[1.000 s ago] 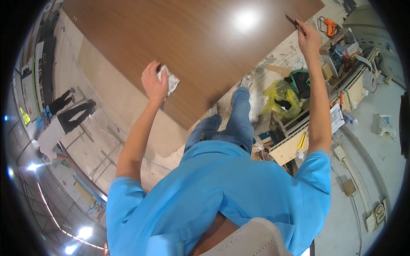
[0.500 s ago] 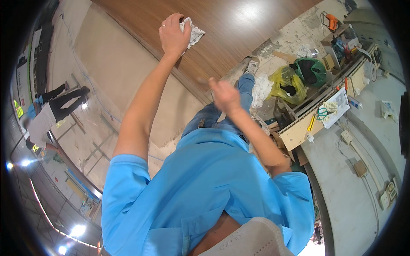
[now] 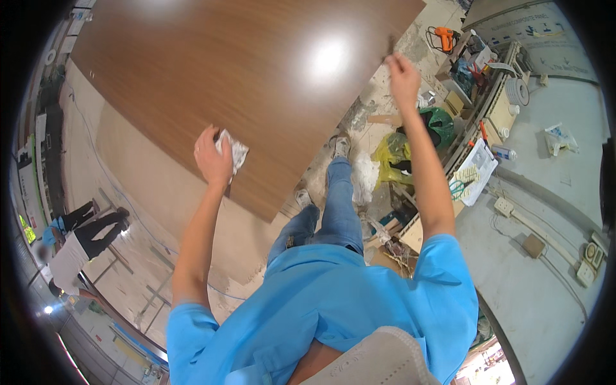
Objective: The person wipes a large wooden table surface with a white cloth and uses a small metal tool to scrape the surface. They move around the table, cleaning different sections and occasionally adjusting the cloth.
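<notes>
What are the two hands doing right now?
Left hand: holding a white cloth.
Right hand: holding a dark tool, too blurred to identify.

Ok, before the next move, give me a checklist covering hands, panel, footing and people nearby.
1. Left hand has the white cloth: ok, held over the panel near its left edge.
2. Right hand has the dark tool: ok, pinched in the fingers.
3. Tool touching the brown panel: cannot tell, the tool is blurred.
4. Floor clear beside the right shoe: not ok, crumpled white material and a yellow bag lie close by.
5. Other people away from the panel: ok, off to the left.
6. Orange power tool off the panel: ok.
</notes>
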